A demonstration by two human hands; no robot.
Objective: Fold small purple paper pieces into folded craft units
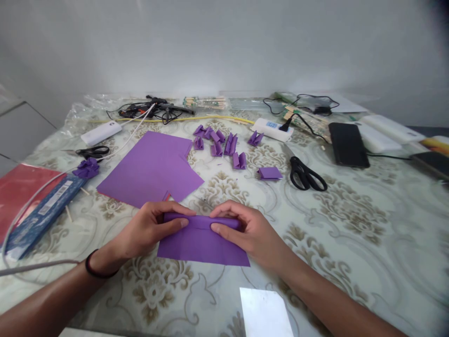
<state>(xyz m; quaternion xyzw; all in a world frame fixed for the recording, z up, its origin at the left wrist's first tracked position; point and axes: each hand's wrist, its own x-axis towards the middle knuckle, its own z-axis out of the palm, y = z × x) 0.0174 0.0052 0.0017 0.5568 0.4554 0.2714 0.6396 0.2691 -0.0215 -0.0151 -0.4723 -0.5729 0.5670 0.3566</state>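
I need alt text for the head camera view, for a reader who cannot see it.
A person's left hand and right hand hold the folded far edge of a purple sheet on a patterned tabletop. Beyond lie small folded purple papers, with larger purple paper to the left and black-handled scissors and a phone to the right.

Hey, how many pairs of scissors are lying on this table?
2. One black-handled pair lies just right of the flat folded purple piece; the other pair lies left of the large purple sheet. More could be hidden under the paper.
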